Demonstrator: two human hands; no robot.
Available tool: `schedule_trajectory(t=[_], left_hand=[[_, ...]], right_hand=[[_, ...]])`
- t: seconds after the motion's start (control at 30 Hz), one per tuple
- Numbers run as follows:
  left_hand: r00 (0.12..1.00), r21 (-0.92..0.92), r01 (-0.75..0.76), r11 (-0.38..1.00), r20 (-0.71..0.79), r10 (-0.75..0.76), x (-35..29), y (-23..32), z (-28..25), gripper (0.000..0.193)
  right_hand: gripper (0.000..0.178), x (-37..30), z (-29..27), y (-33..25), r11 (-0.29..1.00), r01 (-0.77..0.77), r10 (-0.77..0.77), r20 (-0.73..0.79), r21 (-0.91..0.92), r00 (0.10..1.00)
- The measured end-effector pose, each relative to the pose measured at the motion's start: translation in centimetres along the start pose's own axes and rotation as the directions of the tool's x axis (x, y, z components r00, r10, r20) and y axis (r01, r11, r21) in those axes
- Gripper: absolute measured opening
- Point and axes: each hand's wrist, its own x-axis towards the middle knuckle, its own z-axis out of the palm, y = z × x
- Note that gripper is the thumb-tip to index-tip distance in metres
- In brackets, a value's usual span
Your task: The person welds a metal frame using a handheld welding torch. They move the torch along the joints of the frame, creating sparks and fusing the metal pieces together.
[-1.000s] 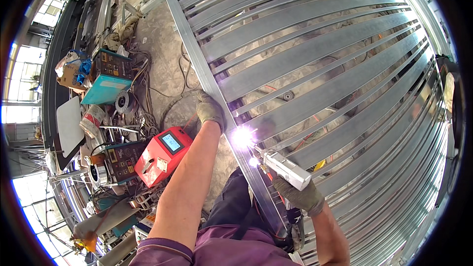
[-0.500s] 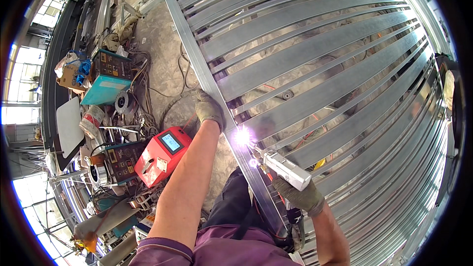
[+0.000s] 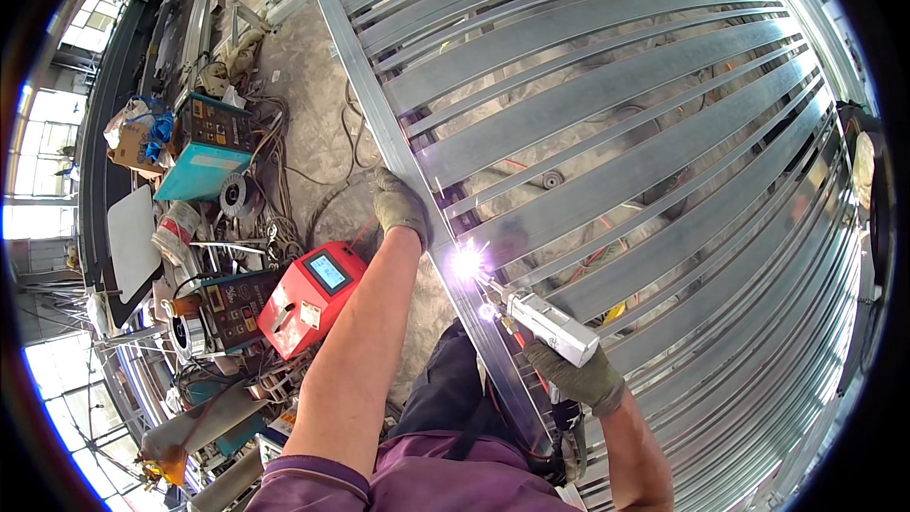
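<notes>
My gloved right hand [image 3: 576, 377] is wrapped around the grip of a silver, box-bodied welding torch [image 3: 555, 324]. At its tip burns a bright white-violet flare [image 3: 467, 263], right where a flat slat meets the long edge rail [image 3: 398, 154] of a grey metal slatted panel [image 3: 607, 150]. A smaller bright spot glows just below the flare. Further up, my left hand [image 3: 398, 202], also gloved, grips that same rail at its outer edge; its fingertips are partly hidden. The glare covers the joint itself.
Left of my left forearm stands a red machine [image 3: 318, 299] with a lit screen. Beyond it are a teal-and-black machine [image 3: 210, 154], a wire spool [image 3: 237, 194] and tangled cables [image 3: 277, 166] on the concrete floor. Hoses lie under the panel's slats.
Both hands and the torch stay practically where they were. The flare at the torch tip keeps burning, with slightly different rays.
</notes>
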Motion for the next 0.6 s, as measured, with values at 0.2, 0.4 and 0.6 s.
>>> schedule_trajectory(t=[0.2,0.4,0.6], left_hand=[[0.999,-0.053,0.017,0.998,0.034,-0.015,-0.19,0.32,-0.01,0.077],[1.000,0.047,0.008,0.999,0.012,-0.008,-0.81,0.90,0.06,0.079],[1.000,0.044,0.016,0.999,0.010,-0.017,-0.98,1.10,0.05,0.078]], right_hand=[[0.048,-0.01,-0.03,0.33,1.000,0.000,0.000,0.010,-0.007,1.000],[0.048,-0.11,-0.08,-0.44,0.998,0.026,-0.026,0.005,-0.060,1.000],[0.048,-0.24,-0.09,-0.04,0.998,0.035,-0.035,0.006,-0.059,0.999]])
